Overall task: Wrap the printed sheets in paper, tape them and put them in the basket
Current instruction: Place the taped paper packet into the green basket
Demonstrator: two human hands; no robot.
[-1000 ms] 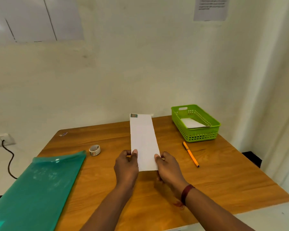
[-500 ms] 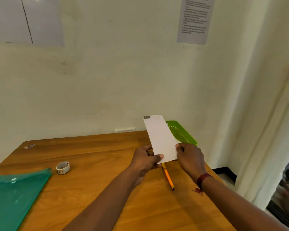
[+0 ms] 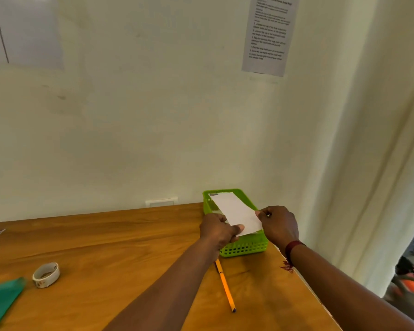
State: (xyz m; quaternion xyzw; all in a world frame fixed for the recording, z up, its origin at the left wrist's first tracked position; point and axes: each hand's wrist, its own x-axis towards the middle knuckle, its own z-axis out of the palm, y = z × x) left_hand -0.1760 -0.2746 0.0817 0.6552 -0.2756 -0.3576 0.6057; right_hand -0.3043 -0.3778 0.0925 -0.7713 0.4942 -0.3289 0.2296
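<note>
Paper packet (image 3: 234, 212), long and white, sits right of centre in the head view, held over the green basket (image 3: 244, 247) at the far right corner of the table (image 3: 105, 247). The left hand (image 3: 216, 231) pinches its near corner with the thumb on top; the right hand (image 3: 279, 225) pinches its near right edge. Its far end seems to dip inside the rim. An orange pencil (image 3: 225, 285) lies below, and a tape roll (image 3: 46, 274) at lower left.
</note>
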